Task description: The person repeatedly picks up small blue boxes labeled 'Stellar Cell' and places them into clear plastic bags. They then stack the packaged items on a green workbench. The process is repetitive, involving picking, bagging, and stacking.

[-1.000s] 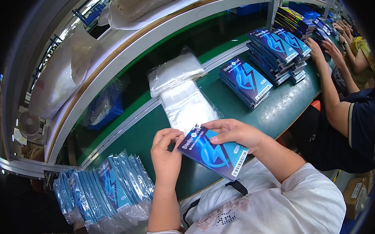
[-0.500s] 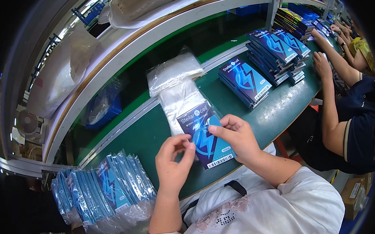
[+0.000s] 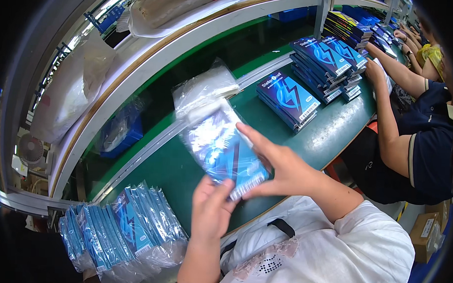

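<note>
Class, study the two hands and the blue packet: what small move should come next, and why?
Probably nudge the blue packet further into the clear film with the left hand: that hand is at the packet's lower-left edge, the right hand spans its right side, and glossy film seems to cover the front, though blur hides how far.

From where I stood, the flat blue box (image 3: 239,165) slanted in mid-scene, its far end toward the left, its pale barcode edge near and rightward. Clear film of a plastic bag (image 3: 203,134) glared across its far left part; blur hid how deep it sat.
</note>
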Available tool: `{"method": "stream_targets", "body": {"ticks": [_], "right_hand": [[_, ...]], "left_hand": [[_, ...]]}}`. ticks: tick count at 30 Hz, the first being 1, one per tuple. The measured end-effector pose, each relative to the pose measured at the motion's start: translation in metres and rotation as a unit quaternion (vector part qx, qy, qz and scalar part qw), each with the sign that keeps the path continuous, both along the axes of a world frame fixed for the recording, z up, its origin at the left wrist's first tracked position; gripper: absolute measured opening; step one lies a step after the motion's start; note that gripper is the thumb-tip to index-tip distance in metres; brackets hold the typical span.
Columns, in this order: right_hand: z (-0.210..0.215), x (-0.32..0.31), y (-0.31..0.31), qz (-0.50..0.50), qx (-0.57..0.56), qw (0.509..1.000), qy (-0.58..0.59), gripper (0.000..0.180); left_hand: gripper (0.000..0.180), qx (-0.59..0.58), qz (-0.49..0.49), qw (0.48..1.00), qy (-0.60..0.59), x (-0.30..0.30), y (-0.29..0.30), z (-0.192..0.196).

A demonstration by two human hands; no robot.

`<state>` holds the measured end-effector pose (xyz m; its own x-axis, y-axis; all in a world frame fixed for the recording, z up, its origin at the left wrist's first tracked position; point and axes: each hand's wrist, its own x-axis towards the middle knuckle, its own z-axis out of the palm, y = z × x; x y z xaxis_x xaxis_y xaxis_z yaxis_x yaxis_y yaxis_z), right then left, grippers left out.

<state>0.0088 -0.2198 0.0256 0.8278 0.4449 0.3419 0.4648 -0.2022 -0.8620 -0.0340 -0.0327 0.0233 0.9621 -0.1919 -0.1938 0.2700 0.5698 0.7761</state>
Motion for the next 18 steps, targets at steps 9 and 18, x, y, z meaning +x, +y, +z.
{"method": "stream_targets", "body": {"ticks": [9,18], "right_hand": [[0.013,-0.013,0.005,0.052,0.188,0.962,-0.191,0.026],[0.009,-0.033,0.032,0.296,0.201,0.929,-0.095,0.048]], "left_hand": [[0.051,-0.011,-0.116,0.992,0.040,-0.015,-0.002,0.005],[0.051,0.253,0.167,0.936,-0.180,-0.048,0.006,0.054]]}}
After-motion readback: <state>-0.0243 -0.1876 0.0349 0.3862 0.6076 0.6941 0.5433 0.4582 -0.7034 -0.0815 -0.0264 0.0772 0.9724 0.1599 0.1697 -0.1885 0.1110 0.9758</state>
